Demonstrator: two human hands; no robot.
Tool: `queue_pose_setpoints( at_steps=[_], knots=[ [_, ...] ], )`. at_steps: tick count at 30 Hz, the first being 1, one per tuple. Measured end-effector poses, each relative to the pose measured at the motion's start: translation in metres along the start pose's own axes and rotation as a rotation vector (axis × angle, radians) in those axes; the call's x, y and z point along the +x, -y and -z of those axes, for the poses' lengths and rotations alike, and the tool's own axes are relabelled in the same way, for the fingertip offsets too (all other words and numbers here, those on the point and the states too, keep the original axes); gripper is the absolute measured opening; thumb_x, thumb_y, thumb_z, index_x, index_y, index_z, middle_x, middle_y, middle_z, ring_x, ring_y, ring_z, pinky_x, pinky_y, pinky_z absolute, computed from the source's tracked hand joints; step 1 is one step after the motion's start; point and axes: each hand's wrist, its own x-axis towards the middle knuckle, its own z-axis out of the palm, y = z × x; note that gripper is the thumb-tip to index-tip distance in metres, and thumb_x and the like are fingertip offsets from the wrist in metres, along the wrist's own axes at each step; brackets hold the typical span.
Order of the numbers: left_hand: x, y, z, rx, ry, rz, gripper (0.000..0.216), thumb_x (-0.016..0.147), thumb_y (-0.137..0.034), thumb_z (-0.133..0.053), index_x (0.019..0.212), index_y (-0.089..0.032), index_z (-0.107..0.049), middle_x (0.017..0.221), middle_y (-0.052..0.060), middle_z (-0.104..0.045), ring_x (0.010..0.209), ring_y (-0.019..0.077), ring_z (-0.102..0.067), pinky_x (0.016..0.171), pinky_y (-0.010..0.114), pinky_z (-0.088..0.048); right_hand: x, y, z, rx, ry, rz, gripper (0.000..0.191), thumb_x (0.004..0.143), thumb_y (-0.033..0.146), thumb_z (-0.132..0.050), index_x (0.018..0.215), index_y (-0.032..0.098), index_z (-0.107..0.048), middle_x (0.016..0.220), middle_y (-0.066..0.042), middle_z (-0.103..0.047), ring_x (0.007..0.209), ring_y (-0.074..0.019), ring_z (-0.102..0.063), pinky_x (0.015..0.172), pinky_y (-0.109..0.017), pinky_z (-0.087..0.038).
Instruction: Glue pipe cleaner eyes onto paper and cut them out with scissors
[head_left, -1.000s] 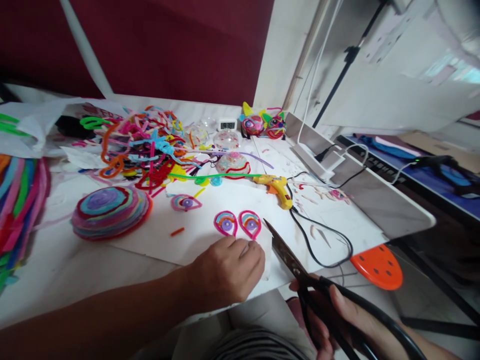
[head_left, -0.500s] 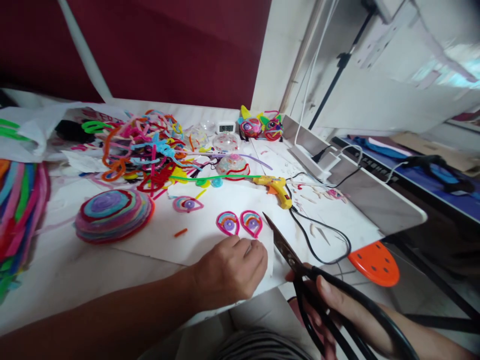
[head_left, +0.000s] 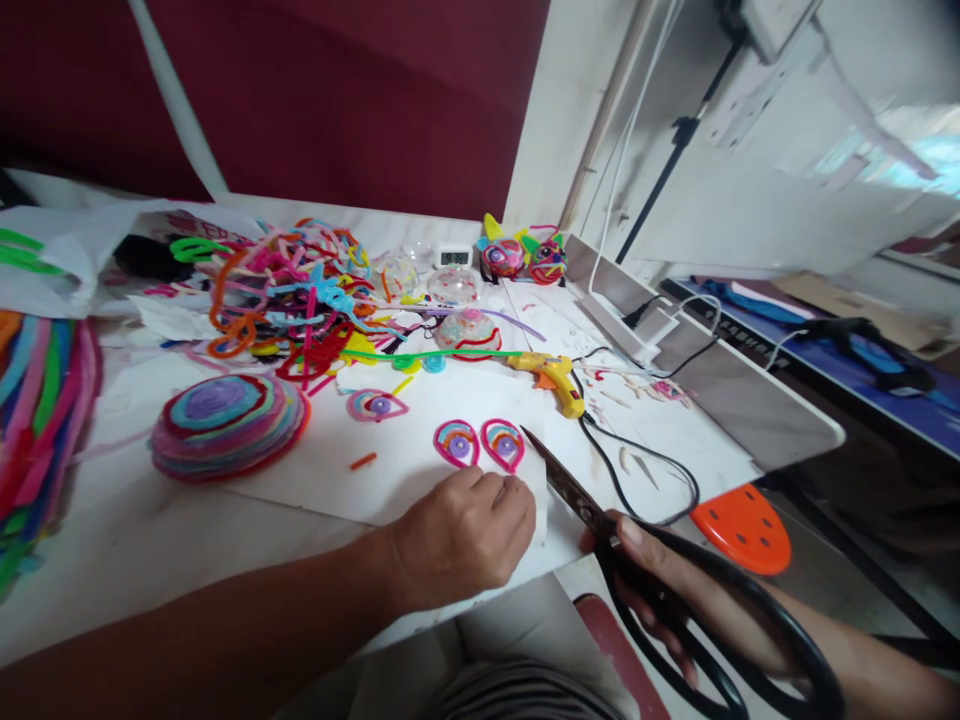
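My left hand [head_left: 466, 532] rests on the white paper [head_left: 315, 470], its fingers curled closed with the knuckles up. Whatever may be inside them is hidden. Just beyond its knuckles lie two teardrop-shaped pipe-cleaner eyes, the left eye [head_left: 457, 446] and the right eye [head_left: 505, 446], with pink rims and purple centres. In my right hand [head_left: 651, 565] is a pair of black-handled scissors [head_left: 574, 490], held above the table's front edge. Its blades are together and point toward the right eye. Another pink pipe-cleaner eye [head_left: 379, 405] and a short orange piece [head_left: 364, 461] lie farther left.
A striped coiled dome [head_left: 229, 425] sits at left, near bundled pipe cleaners [head_left: 49, 400]. Behind are a tangled pile [head_left: 292, 290], a yellow glue gun [head_left: 551, 378] with a black cord, clear domes [head_left: 454, 285], a small clock [head_left: 454, 257] and two colourful animal heads [head_left: 521, 257]. An orange stool [head_left: 742, 530] stands at right.
The scissors have tilted and their handle loops have come up, so more of them shows. Their tip has shifted slightly left toward the right eye. My left hand has stayed nearly still.
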Motion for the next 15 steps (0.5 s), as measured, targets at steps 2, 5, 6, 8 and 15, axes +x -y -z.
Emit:
queue_pose_setpoints(
  at_steps=[2,5,6,8,15],
  knots=[
    [0.0,0.0003,-0.0001,0.0,-0.001,-0.005,0.019,0.089,-0.009,-0.052,0.098,-0.005,-0.068,0.081,0.01,-0.068,0.066,0.0209,-0.064,0.052,0.033,-0.049,0.0002,0.0008,-0.0012,-0.019,-0.039,0.004,0.07,0.082,0.085,-0.039,0.065,0.018,-0.05,0.057,0.004,-0.046,0.039,-0.0066,-0.041,0.034,-0.018,-0.04],
    [0.0002,0.0008,0.0006,0.001,0.004,-0.009,0.019,0.089,-0.008,-0.052,0.099,-0.004,-0.068,0.08,0.01,-0.068,0.067,0.0211,-0.065,0.052,0.033,-0.05,-0.0005,0.0019,-0.0029,-0.035,-0.073,-0.021,0.069,0.081,0.086,-0.038,0.067,0.019,-0.049,0.055,0.005,-0.045,0.039,-0.0068,-0.039,0.034,-0.018,-0.039],
    [0.0003,0.0008,0.0008,0.002,0.006,-0.007,0.019,0.089,-0.008,-0.052,0.099,-0.004,-0.068,0.08,0.01,-0.068,0.067,0.0211,-0.065,0.052,0.033,-0.05,-0.0009,0.0023,-0.0035,-0.047,-0.085,-0.034,0.069,0.08,0.087,-0.038,0.068,0.019,-0.049,0.054,0.005,-0.045,0.039,-0.0073,-0.039,0.034,-0.018,-0.038],
    [0.0004,0.0006,0.001,0.002,0.003,-0.002,0.019,0.089,-0.008,-0.052,0.099,-0.004,-0.068,0.08,0.01,-0.068,0.068,0.0213,-0.065,0.053,0.033,-0.05,-0.0019,0.0032,-0.0047,-0.069,-0.103,-0.055,0.071,0.077,0.089,-0.038,0.07,0.02,-0.05,0.053,0.005,-0.045,0.04,-0.0081,-0.04,0.035,-0.019,-0.038],
    [0.0002,0.0,0.0001,0.008,-0.003,0.0,0.018,0.089,-0.008,-0.053,0.097,-0.005,-0.068,0.08,0.01,-0.069,0.069,0.0218,-0.065,0.054,0.033,-0.051,-0.0024,0.0064,-0.0103,-0.012,-0.153,-0.051,0.068,0.075,0.088,-0.044,0.077,0.02,-0.051,0.049,0.008,-0.041,0.039,-0.0069,-0.035,0.034,-0.017,-0.03]
  ],
)
